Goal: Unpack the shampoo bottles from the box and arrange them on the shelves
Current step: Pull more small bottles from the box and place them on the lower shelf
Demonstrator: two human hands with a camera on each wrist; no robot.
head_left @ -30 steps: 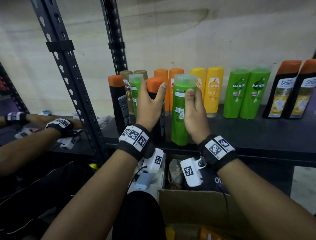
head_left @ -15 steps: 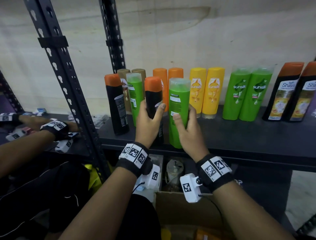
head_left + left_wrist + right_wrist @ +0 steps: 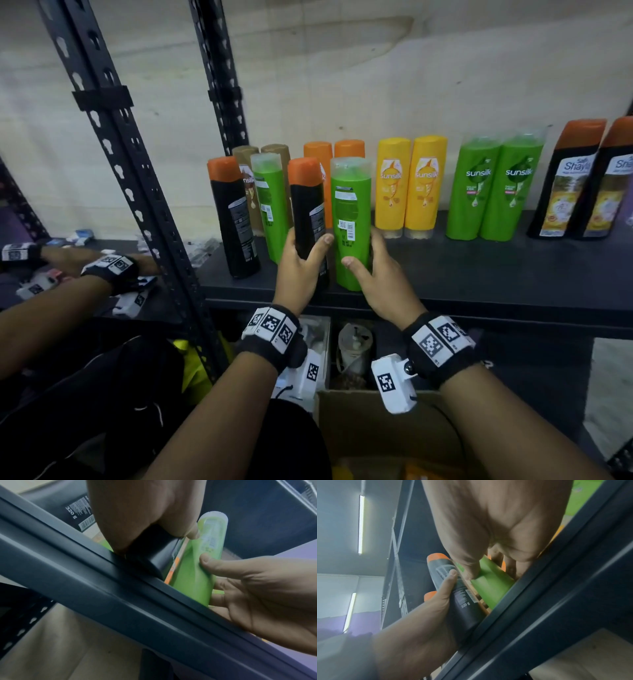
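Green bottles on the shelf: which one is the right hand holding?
The front green bottle, label turned away, beside the black bottle in the left hand. The right hand grips its base; the other three green bottles stand untouched.

You are wearing black fabric wristband (image 3: 270,337) on left wrist, white square-coded marker tiles running across top. Matching black fabric wristband (image 3: 440,346) is circling your right wrist, also carrying white coded tiles. White boxy camera unit (image 3: 394,385) is hanging under right band, coded tile on face, thin black cable trailing. Similar white boxy camera unit (image 3: 310,371) is sitting under left band. Forearms are showing bare, no sleeves.
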